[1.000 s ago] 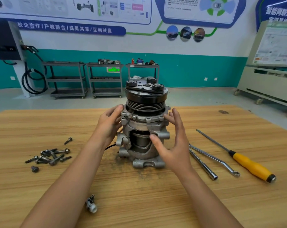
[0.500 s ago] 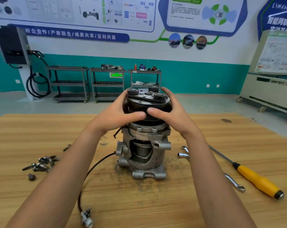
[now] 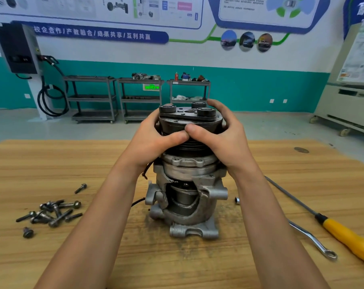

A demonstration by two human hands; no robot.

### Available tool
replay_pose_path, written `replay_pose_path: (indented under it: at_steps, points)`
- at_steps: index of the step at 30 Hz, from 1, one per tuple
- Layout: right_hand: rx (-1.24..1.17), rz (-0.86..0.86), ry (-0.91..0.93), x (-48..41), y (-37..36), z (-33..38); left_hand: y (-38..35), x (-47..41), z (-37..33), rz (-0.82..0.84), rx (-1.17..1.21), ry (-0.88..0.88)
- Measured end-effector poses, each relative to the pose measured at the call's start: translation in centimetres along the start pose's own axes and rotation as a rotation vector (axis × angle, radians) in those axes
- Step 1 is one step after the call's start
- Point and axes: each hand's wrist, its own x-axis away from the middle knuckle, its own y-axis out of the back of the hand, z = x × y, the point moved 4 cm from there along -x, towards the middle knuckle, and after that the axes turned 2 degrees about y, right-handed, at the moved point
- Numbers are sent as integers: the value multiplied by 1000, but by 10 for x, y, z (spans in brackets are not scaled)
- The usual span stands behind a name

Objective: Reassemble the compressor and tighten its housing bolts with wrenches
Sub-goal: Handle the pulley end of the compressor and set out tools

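Two forearms show at the near edge, one on the left and one on the right. Both are bare along all that is visible, slender and narrowing to the wrists. The left hand (image 3: 154, 142) and right hand (image 3: 225, 142) are bare as well. The fingers (image 3: 176, 138) have faint creases at the knuckles; finer detail is blurred.

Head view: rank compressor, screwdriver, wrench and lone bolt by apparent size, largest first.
1. Compressor
2. Screwdriver, handle cut by the frame edge
3. Wrench, partly behind the right arm, so its place is unsure
4. Lone bolt
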Motion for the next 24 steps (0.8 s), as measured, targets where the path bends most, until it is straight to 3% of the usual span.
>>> replay_pose_path:
  at_steps: [10,18,24]
  points:
    - [-64,59,81,5,5,12,-2,3,-15,-8,-55,-124]
    - [-95,78,38,6,5,4,-5,6,-11,-4,-77,-122]
    - [-63,84,106,9,3,6,-5,15,-7,-45,-59,-162]
